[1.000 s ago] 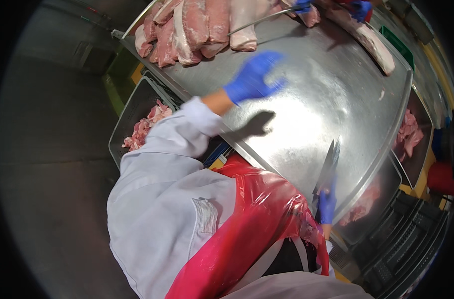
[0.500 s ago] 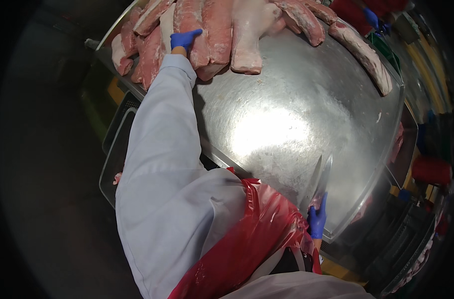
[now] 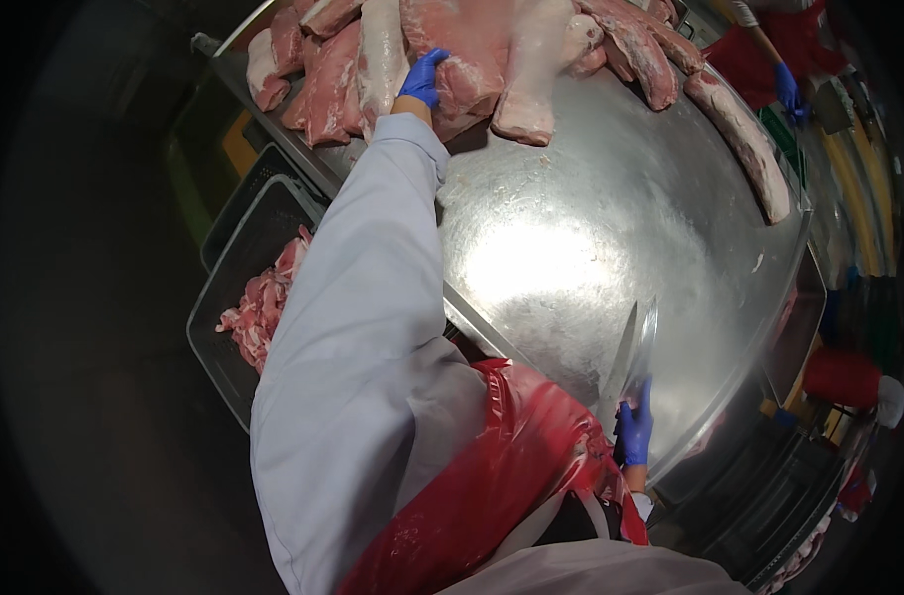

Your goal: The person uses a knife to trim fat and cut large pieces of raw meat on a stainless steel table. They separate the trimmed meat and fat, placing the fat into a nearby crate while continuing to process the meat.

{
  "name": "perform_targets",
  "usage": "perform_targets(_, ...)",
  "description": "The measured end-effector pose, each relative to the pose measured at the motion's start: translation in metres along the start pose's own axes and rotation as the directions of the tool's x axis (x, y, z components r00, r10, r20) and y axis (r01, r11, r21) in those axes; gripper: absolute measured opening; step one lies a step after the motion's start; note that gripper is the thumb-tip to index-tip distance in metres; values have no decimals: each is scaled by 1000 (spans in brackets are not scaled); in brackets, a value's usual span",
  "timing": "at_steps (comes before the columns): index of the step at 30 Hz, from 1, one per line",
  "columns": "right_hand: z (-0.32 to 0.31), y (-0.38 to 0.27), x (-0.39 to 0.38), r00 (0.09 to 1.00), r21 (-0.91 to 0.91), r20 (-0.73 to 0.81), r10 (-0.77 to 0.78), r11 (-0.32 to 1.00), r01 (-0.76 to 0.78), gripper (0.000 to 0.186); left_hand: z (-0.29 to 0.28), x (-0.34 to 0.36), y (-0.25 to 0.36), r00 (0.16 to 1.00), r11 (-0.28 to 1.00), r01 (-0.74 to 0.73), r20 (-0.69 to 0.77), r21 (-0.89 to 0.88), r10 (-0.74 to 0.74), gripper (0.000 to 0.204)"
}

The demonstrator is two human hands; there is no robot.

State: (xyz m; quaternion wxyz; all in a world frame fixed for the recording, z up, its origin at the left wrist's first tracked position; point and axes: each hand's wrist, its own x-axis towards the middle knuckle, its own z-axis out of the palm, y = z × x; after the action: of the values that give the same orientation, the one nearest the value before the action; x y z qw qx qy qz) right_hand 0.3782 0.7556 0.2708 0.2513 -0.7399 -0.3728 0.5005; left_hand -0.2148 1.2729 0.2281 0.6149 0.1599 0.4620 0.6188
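My left hand (image 3: 424, 79), in a blue glove, reaches far out to the table's back edge. Its fingers are closed on the left side of a broad pink pork loin (image 3: 472, 84); the fingertips are partly hidden against the meat. To the left of that hand lies a paler, fat-covered loin (image 3: 381, 59). Low on the right, my blue-gloved right hand (image 3: 634, 428) is wrapped round a knife (image 3: 646, 342), blade pointing away from me over the steel tabletop. A second blade-like shape beside it looks like its reflection.
Several more loins (image 3: 328, 89) crowd the back of the steel table (image 3: 591, 238); one long strip (image 3: 744, 139) lies along its right edge. Left of the table, a dark bin (image 3: 209, 327) holds meat trimmings (image 3: 264, 302). A co-worker's gloved hand (image 3: 789, 91) shows at the far right.
My left hand has gone from pointing across the loins to gripping one loin's side, and that meat has shifted. The view has turned slightly, uncovering the bin's trimmings. My right hand keeps the knife.
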Motion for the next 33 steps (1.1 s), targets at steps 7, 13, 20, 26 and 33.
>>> perform_targets(7,-15,30,5,999,50,-17,-51,997,51,80,24,-61,-45,976,793,-77,-119,604,185,81)
perform_targets(13,-22,78,-18,997,181,-14,-79,980,81,79,22,-195,-98,850,-100,-110,146,989,507,86)
perform_targets(20,-36,140,-12,970,185,-29,-241,952,243,79,25,-237,-108,890,-382,-157,298,911,345,109)
perform_targets(26,-67,134,-4,983,2,-106,-153,988,154,82,70,-166,-202,950,-123,-152,179,981,254,138)
perform_targets(33,-90,138,-28,988,230,-133,83,972,-50,82,236,-252,-301,914,-385,-308,383,870,134,124)
